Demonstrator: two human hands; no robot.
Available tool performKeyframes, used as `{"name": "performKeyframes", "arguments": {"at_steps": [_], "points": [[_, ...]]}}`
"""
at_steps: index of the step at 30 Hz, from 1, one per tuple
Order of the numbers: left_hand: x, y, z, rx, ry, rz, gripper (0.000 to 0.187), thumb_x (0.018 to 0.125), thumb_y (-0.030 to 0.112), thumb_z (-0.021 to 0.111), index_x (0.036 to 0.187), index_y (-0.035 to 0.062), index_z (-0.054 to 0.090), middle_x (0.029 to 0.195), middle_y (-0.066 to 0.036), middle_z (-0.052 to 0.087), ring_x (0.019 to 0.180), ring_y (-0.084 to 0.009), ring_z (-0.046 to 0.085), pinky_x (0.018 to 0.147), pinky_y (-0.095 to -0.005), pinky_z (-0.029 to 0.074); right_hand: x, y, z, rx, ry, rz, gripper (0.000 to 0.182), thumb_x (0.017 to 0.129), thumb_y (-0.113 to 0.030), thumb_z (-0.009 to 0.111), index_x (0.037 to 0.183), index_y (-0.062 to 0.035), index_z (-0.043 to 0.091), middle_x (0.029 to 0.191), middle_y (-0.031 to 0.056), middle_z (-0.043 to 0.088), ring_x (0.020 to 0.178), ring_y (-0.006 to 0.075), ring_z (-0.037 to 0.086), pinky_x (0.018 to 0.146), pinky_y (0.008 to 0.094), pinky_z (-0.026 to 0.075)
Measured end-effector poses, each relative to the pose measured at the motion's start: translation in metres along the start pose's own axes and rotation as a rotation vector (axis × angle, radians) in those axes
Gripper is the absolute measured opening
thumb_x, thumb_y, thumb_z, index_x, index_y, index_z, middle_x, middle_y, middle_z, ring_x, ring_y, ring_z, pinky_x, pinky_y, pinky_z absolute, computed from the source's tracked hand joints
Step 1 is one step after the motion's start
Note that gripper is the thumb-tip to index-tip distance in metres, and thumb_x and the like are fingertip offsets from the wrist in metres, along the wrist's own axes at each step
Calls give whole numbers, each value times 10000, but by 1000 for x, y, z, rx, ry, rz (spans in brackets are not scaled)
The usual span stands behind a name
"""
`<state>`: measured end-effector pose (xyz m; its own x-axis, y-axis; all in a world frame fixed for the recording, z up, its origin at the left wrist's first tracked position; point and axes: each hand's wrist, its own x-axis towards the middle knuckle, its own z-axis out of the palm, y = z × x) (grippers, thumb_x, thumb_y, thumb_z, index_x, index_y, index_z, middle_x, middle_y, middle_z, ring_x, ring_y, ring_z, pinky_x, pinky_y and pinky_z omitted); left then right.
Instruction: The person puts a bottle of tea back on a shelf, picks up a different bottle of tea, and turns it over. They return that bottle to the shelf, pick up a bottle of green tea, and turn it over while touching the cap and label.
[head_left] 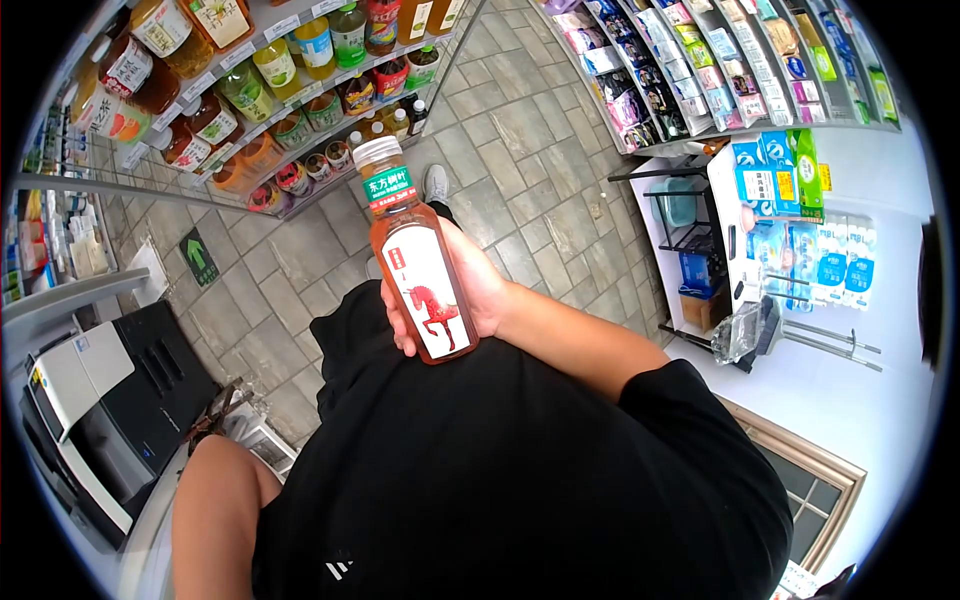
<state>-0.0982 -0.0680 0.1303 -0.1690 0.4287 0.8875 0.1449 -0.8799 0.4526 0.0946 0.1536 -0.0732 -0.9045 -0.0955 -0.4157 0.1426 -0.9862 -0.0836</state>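
Note:
My right hand [480,283] is wrapped round a bottle of tea [424,280] in front of my chest. The bottle leans slightly, its white cap pointing away from me. Reddish-brown liquid shows through it, and its white label carries a red horse. A green band with Chinese characters circles its neck. My fingertips show at the bottle's left side, with the palm behind it. On the left only my bent arm [220,510] shows; my left hand is out of view.
Shelves of bottled drinks [320,50] stand at the upper left, packaged goods [720,60] at the upper right. A printer [120,400] sits at the left. On the right are a black rack [690,225] and packs of bottled water [845,260]. Grey tiles [530,190] cover the floor.

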Motion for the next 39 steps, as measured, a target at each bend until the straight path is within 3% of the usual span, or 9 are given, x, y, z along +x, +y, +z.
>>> {"name": "performKeyframes", "arguments": {"at_steps": [11,17,19,23,25,29,31,38,39], "points": [[7,-1,-6,-4,-60,0,501,1010,565,530,1267,134,531,1189,-97,500,1128,-331,480,953,-474,335,0,1,-1,-19,-16,-4,780,1002,-750,279,1147,-78,648,876,226,709,755,386,739,641,552,627],[10,-1,-12,1,-79,2,484,1012,553,537,1243,128,544,1158,-96,513,1100,-330,498,933,-467,354,3,-1,3,-17,-26,-11,811,1007,-748,276,1099,-29,640,870,224,706,741,367,738,634,543,627],[11,-1,-12,0,-80,2,479,1012,549,540,1236,126,548,1147,-96,518,1090,-330,505,926,-465,360,2,-1,6,1,2,-2,780,1026,-692,263,1030,-21,661,877,227,711,693,443,714,654,544,602],[11,-1,-13,3,-85,4,468,1014,542,545,1220,122,557,1127,-95,527,1072,-329,517,913,-460,373,4,0,3,13,-18,-13,784,1029,-691,256,1029,-20,663,888,220,714,706,436,716,663,545,601],[10,-1,-14,-2,-86,3,463,1014,538,547,1212,120,561,1117,-95,532,1062,-329,523,906,-458,379,6,1,1,19,-27,-25,797,1019,-732,264,1108,-31,632,875,221,702,752,370,739,637,551,626],[9,-2,-15,-13,-78,6,453,1015,530,552,1197,115,570,1096,-95,541,1043,-328,536,893,-454,392,6,0,3,3,-17,-28,794,1019,-732,263,1115,-37,635,880,221,704,751,370,740,633,549,627],[8,-2,-15,-14,-77,7,448,1016,526,554,1189,113,574,1086,-94,545,1034,-328,542,886,-451,398,6,-1,3,-13,-52,-24,778,1037,-685,248,1046,-28,665,900,223,714,724,433,722,654,560,599],[8,-3,-19,-23,-79,3,432,1018,513,563,1161,106,590,1049,-93,561,1001,-326,564,863,-443,420,10,-1,2,23,-41,-25,774,1039,-677,246,1059,-25,664,909,229,716,712,443,718,655,564,600],[8,-2,-18,-18,-81,3,430,1019,511,564,1158,105,592,1044,-93,563,996,-326,567,860,-442,423,9,-1,1,12,-41,-32,784,1029,-704,253,1092,-31,651,899,221,712,729,404,729,638,551,615]]}}
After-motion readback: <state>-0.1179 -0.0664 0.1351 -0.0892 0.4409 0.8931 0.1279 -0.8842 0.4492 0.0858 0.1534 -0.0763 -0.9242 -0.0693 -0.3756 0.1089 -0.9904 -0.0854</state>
